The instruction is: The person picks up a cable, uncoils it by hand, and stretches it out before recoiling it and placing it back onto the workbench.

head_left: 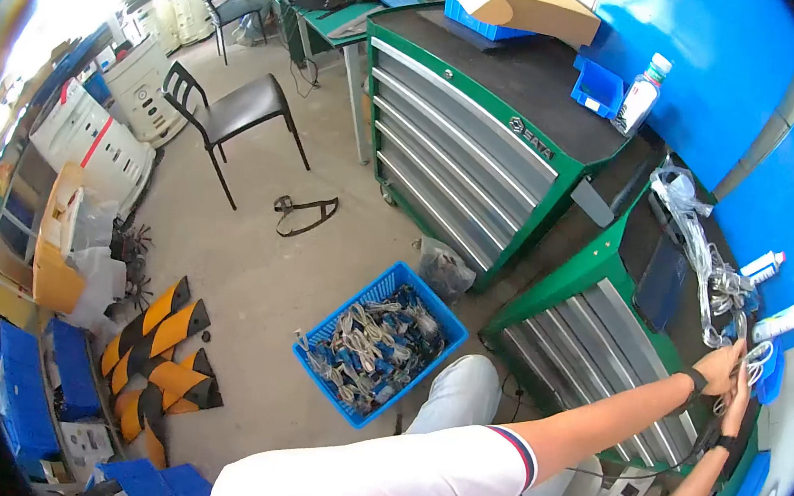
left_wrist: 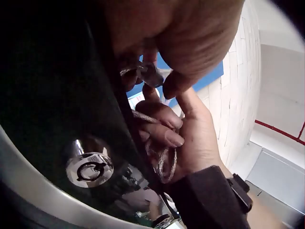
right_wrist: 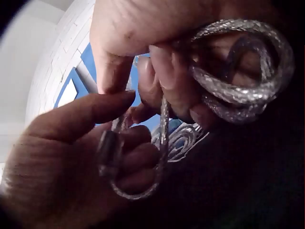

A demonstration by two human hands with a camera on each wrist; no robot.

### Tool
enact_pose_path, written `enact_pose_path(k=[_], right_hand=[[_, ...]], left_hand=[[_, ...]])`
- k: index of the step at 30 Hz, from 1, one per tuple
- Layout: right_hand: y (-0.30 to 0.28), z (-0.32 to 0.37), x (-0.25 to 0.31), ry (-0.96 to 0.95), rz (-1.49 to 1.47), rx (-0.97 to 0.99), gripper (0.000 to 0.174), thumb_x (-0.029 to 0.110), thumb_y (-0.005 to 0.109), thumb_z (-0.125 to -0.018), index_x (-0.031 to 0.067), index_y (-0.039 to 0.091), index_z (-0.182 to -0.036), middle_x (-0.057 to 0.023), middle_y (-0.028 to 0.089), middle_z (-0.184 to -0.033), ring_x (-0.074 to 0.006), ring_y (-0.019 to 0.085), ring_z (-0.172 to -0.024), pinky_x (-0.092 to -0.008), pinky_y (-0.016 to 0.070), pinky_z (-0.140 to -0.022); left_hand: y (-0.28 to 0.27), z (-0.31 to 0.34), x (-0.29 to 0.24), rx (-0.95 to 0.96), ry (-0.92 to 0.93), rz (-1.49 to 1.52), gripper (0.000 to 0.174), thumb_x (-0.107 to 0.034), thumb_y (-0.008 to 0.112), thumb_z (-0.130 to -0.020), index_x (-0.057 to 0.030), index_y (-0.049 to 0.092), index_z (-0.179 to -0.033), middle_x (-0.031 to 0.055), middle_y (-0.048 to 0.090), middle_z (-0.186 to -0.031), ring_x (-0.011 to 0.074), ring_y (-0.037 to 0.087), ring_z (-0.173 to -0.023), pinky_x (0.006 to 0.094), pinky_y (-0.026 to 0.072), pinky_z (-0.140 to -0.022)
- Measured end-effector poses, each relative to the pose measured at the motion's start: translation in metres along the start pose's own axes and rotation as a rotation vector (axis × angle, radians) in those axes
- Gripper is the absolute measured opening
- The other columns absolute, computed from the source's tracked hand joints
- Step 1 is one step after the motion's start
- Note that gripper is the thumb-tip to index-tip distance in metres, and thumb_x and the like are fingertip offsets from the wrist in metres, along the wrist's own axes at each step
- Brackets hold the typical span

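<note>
Both hands meet over the right-hand green cabinet and work on one silver cable [right_wrist: 238, 93] in a clear jacket. My right hand [right_wrist: 143, 28] grips its coiled loops with curled fingers. Below it in the right wrist view, my left hand [right_wrist: 62, 143] pinches the cable's free length between thumb and finger, beside a thick cylinder [right_wrist: 110, 148] on the cable. In the left wrist view, the left hand [left_wrist: 200, 43] is above the right hand [left_wrist: 198, 138]. From the head, the left hand [head_left: 717, 370] nearly overlaps the right hand [head_left: 738, 403]; a loop [head_left: 757, 359] sticks out beyond them.
More silver cables [head_left: 727, 289] lie heaped on the green cabinet [head_left: 595, 277], near white bottles [head_left: 763, 267] by the blue wall. A blue basket [head_left: 371, 418] full of bundled cables stands on the floor. Behind it are a large tool cabinet [head_left: 463, 159] and a black chair [head_left: 242, 118].
</note>
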State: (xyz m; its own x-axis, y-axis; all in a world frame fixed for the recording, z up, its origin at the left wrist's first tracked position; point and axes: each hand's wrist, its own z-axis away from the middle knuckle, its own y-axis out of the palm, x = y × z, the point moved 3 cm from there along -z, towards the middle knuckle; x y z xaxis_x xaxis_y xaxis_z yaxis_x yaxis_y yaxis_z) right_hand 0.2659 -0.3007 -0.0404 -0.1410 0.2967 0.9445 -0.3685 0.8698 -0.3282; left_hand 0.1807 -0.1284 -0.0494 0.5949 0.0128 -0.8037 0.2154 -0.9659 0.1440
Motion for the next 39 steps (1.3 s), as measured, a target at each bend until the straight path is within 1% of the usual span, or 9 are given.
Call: enact_pose_path(k=[5,11,17,19,23,25,29,34,39], right_hand=[[0.02,0.001,0.004,-0.14,-0.054,-0.092,0.029,0.039,0.057,-0.098,0.0165,0.055,-0.08,0.0112,0.036,-0.064,-0.0009,0.028,-0.051,-0.0221,0.0164,-0.046],[0.025,0.009,0.006,-0.195,-0.114,-0.107,0.034,0.036,0.058,-0.098,0.0173,0.047,-0.072,0.0083,0.034,-0.062,-0.0032,0.03,-0.051,-0.022,0.0208,-0.047],[0.006,-0.007,-0.011,-0.189,-0.211,-0.186,0.035,0.032,0.059,-0.097,0.0064,0.064,-0.119,0.0026,0.06,-0.092,-0.0059,0.051,-0.075,-0.021,0.039,-0.064],[0.012,-0.008,-0.01,-0.17,-0.318,-0.075,0.042,0.032,0.051,-0.101,0.0079,0.055,-0.135,-0.0068,0.061,-0.125,-0.0181,0.057,-0.112,-0.0336,0.0436,-0.097],[0.024,0.012,0.012,-0.133,-0.172,-0.033,0.044,0.04,0.046,-0.102,0.0073,0.062,-0.127,-0.0035,0.064,-0.104,-0.0149,0.059,-0.095,-0.0293,0.0458,-0.086],[0.027,0.016,0.014,-0.211,-0.239,-0.145,0.045,0.043,0.046,-0.102,0.0052,0.065,-0.116,-0.0007,0.06,-0.081,-0.0126,0.056,-0.074,-0.0283,0.045,-0.071],[0.024,0.02,0.014,-0.151,-0.274,-0.075,0.049,0.047,0.048,-0.101,0.005,0.065,-0.12,0.0008,0.059,-0.083,-0.0097,0.056,-0.073,-0.0253,0.0445,-0.065],[0.034,0.03,0.029,-0.105,-0.172,-0.056,0.047,0.039,0.051,-0.101,0.0043,0.057,-0.132,-0.0071,0.064,-0.122,-0.0168,0.059,-0.109,-0.0305,0.0443,-0.095],[0.007,-0.001,-0.008,-0.215,-0.246,-0.148,0.046,0.038,0.057,-0.099,0.0064,0.058,-0.132,-0.0022,0.064,-0.107,-0.0062,0.043,-0.074,-0.021,0.0371,-0.069]], left_hand=[[0.001,-0.007,0.006,0.023,0.021,-0.056,0.023,-0.009,0.056,-0.087,0.0007,0.045,-0.104,0.0278,0.065,-0.09,0.0465,0.063,-0.088,0.0512,0.0494,-0.075],[0.006,-0.013,0.018,0.203,-0.035,-0.333,0.04,-0.029,0.064,-0.086,0.0042,0.05,-0.105,0.0277,0.066,-0.088,0.0436,0.065,-0.086,0.0478,0.0514,-0.075],[0.005,-0.016,0.016,0.226,-0.071,-0.37,0.052,-0.037,0.077,-0.07,0.0037,0.058,-0.095,0.0261,0.067,-0.089,0.0409,0.066,-0.089,0.0445,0.0523,-0.077],[-0.009,-0.014,-0.003,0.164,0.052,-0.369,0.041,-0.034,0.071,-0.075,0.0011,0.065,-0.095,0.0261,0.067,-0.094,0.039,0.067,-0.091,0.0467,0.053,-0.081],[-0.013,-0.019,0.007,0.156,0.267,-0.726,0.019,-0.016,0.061,-0.086,0.0001,0.065,-0.096,0.0206,0.067,-0.099,0.0296,0.065,-0.09,0.0434,0.0518,-0.078],[-0.021,-0.011,-0.011,0.136,-0.174,-0.038,0.013,-0.011,0.057,-0.094,-0.0015,0.06,-0.103,0.0077,0.064,-0.086,0.0153,0.062,-0.081,0.033,0.0512,-0.073],[-0.017,-0.018,0.014,0.154,-0.215,0.314,0.016,-0.012,0.05,-0.098,0.0004,0.059,-0.102,0.0119,0.067,-0.089,0.0167,0.065,-0.077,0.0349,0.0557,-0.07],[-0.016,-0.015,0.002,0.096,-0.043,-0.314,0.026,-0.019,0.064,-0.08,0.0003,0.066,-0.097,0.0244,0.067,-0.091,0.0367,0.066,-0.089,0.0456,0.0527,-0.079],[-0.02,-0.002,-0.027,0.07,-0.074,0.178,0.014,-0.008,0.06,-0.083,0.0019,0.062,-0.093,0.0127,0.068,-0.08,0.0229,0.066,-0.078,0.038,0.0512,-0.074]])
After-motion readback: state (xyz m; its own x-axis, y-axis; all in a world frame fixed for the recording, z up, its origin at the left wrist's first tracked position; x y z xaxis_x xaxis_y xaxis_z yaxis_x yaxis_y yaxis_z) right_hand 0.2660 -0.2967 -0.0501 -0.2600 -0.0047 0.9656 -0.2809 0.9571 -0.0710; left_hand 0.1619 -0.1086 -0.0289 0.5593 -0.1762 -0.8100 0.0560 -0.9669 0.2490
